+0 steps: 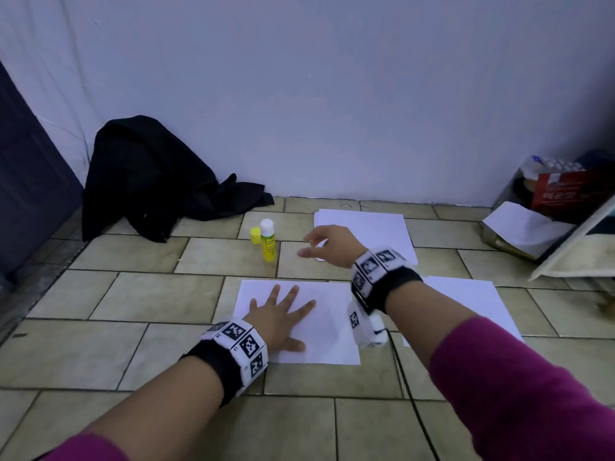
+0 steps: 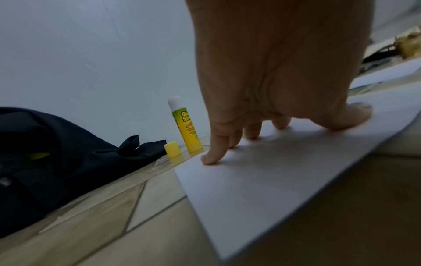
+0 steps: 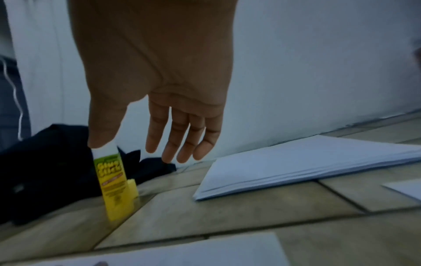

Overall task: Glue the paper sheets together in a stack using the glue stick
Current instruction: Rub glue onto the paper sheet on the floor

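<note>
A yellow glue stick (image 1: 268,240) (image 2: 185,126) (image 3: 114,181) stands upright and uncapped on the tiled floor, its white glue exposed. Its yellow cap (image 1: 255,235) (image 2: 172,149) sits just left of it. My left hand (image 1: 281,312) (image 2: 273,108) lies flat with spread fingers on a white sheet (image 1: 329,334) (image 2: 262,189) in front of me. My right hand (image 1: 324,244) (image 3: 159,108) hovers open in the air a little right of the glue stick, holding nothing. Behind it lies a stack of white sheets (image 1: 372,231) (image 3: 296,162). Another sheet (image 1: 472,304) lies to the right.
A heap of black cloth (image 1: 156,181) lies by the wall at the left. Boxes and packaging (image 1: 559,201) crowd the far right corner. A thin black cable (image 1: 412,397) runs across the tiles near my right arm. The white wall (image 1: 332,94) closes off the back.
</note>
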A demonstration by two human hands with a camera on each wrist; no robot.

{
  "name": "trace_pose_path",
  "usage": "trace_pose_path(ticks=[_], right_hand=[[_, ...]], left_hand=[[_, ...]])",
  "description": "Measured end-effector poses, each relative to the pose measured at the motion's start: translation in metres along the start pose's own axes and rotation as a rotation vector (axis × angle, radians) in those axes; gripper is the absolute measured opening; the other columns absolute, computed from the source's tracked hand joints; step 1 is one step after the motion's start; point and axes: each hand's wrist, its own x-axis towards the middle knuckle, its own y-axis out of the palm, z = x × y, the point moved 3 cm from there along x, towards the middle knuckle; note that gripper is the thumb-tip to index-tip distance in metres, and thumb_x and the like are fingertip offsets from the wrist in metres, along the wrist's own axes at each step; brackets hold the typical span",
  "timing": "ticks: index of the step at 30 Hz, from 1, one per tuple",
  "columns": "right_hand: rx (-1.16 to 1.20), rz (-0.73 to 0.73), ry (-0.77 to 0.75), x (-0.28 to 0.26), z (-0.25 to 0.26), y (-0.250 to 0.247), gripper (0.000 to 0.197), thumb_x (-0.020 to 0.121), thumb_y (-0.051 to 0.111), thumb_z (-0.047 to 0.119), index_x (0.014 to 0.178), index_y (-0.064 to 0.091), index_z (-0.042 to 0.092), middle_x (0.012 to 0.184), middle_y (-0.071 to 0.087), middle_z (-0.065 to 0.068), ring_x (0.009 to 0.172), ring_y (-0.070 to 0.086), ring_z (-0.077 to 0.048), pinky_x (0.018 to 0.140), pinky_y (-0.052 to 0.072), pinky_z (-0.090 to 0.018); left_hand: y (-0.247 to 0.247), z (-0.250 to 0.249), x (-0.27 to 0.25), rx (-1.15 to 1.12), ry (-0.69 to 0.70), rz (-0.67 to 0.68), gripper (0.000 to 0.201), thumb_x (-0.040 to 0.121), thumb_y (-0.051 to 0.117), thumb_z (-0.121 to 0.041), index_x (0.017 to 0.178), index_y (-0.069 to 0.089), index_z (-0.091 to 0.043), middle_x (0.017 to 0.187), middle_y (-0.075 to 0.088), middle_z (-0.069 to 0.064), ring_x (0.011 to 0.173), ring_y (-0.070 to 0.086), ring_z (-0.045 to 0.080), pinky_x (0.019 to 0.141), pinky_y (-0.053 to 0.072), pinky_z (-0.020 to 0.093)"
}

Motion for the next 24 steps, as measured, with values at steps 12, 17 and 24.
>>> trace_pose_path(ticks=[12, 17, 24], right_hand=[[-0.029, -0.037, -0.022, 0.064, 0.046, 0.035, 0.039, 0.078, 0.077, 0.029, 0.112, 0.063, 0.014, 0.094, 0.056, 0.003, 0.086, 0.051, -0.014, 0.06, 0.035, -0.021], [0.093, -0.052, 0.001, 0.058, 0.038, 0.029, 0.032, 0.087, 0.066, 0.029, 0.109, 0.063, 0.006, 0.093, 0.057, -0.004, 0.087, 0.054, -0.02, 0.073, 0.041, -0.029], [0.338, 0.179, 0.113, -0.001, -0.004, -0.02, 0.044, 0.085, 0.07, 0.031, 0.128, 0.057, 0.028, 0.085, 0.061, 0.002, 0.058, 0.06, -0.015, 0.058, 0.051, -0.025]], left_hand=[[0.001, 0.003, -0.001, 0.013, 0.018, 0.054, 0.082, 0.093, 0.038, -0.061, 0.153, -0.007, -0.028, 0.155, -0.031, -0.001, 0.143, -0.027, 0.031, 0.114, 0.001, 0.061], [0.002, 0.003, 0.0, 0.008, 0.015, 0.037, 0.082, 0.093, 0.04, -0.061, 0.152, -0.01, -0.032, 0.156, -0.03, -0.001, 0.143, -0.025, 0.032, 0.114, 0.002, 0.061], [0.003, 0.003, 0.002, -0.006, 0.003, 0.004, 0.084, 0.092, 0.045, -0.06, 0.149, -0.014, -0.042, 0.157, -0.028, -0.003, 0.145, -0.022, 0.031, 0.114, 0.005, 0.062]])
